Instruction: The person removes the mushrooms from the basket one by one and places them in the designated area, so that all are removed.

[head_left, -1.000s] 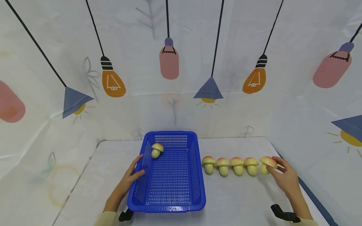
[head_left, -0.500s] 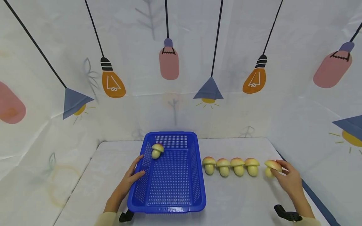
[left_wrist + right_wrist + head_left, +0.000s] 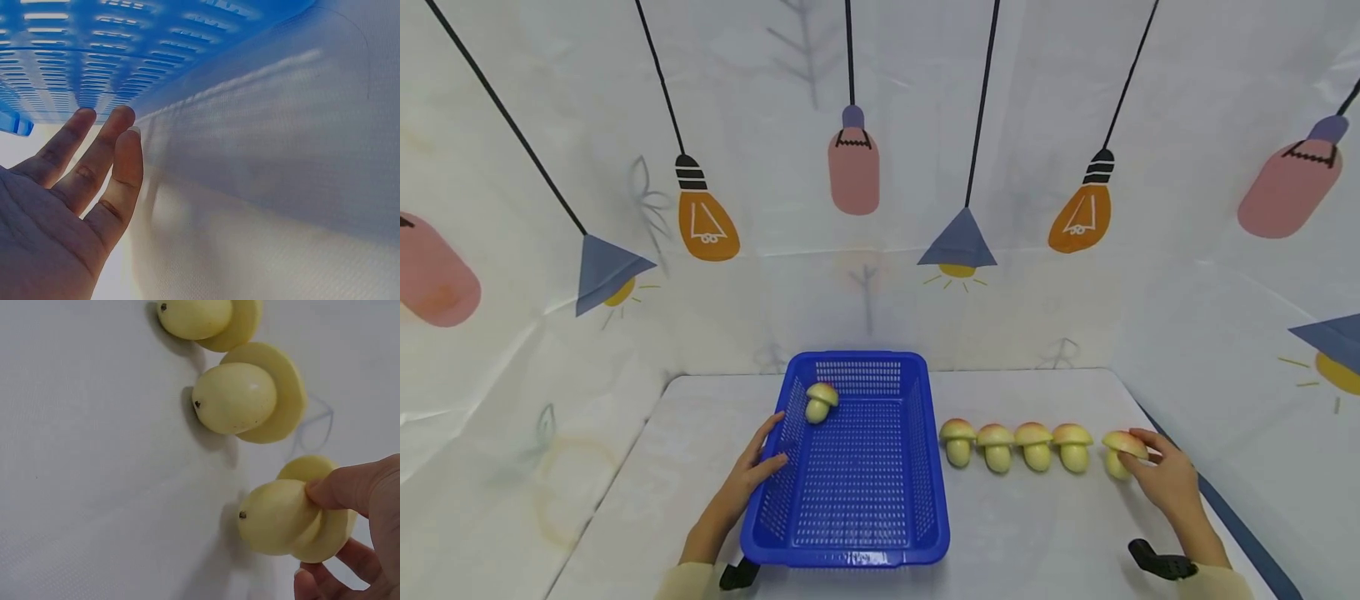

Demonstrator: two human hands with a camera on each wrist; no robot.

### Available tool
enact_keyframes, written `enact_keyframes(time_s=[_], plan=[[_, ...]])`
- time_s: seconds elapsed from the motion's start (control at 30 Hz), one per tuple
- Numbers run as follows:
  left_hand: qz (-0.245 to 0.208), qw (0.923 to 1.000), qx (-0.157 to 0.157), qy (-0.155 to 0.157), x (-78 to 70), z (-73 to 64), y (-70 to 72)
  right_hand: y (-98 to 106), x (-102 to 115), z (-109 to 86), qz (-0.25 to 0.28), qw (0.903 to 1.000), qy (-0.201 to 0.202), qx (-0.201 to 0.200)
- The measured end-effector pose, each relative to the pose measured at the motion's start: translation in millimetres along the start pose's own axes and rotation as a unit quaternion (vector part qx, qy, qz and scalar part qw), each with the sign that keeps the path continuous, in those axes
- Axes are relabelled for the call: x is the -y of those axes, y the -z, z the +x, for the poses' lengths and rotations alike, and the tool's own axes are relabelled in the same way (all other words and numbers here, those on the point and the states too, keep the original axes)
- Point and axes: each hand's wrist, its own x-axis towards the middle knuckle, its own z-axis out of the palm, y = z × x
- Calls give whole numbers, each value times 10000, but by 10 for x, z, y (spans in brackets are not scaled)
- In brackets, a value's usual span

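In the head view, my left hand (image 3: 741,483) holds the left rim of a blue plastic basket (image 3: 936,500), thumb and a fingertip over the edge. The left wrist view shows the other fingers (image 3: 94,169) against the basket's slotted outside. A toy mushroom (image 3: 822,403) with a yellow-red cap lies in the basket's far left corner. At the right, my right hand (image 3: 1168,475) pinches another toy mushroom (image 3: 275,519) by its cap and stem, thumb on the near side. To its left, several like mushrooms (image 3: 1034,447) lie in a row, caps away from me.
The white table (image 3: 1037,533) runs back to a white cloth wall (image 3: 880,308) printed with lamps and bulbs. Its right edge (image 3: 1240,525) is close to my right forearm. The basket's right side stands close to the leftmost mushroom (image 3: 958,443) of the row.
My right hand has shifted slightly to the right with its mushroom, widening the gap to the row. My left hand and the basket have kept their places.
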Motion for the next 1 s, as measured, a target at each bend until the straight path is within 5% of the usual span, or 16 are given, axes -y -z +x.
enact_keyframes(time_s=[0.37, 1.0], plan=[[-20, 10000, 32, -30, 1, -6, -9, -17, -60, 124, 259, 9970, -318, 657], [-2, 10000, 17, -40, -3, -10, -20, -36, 84, 136, 318, 9953, -442, 798]])
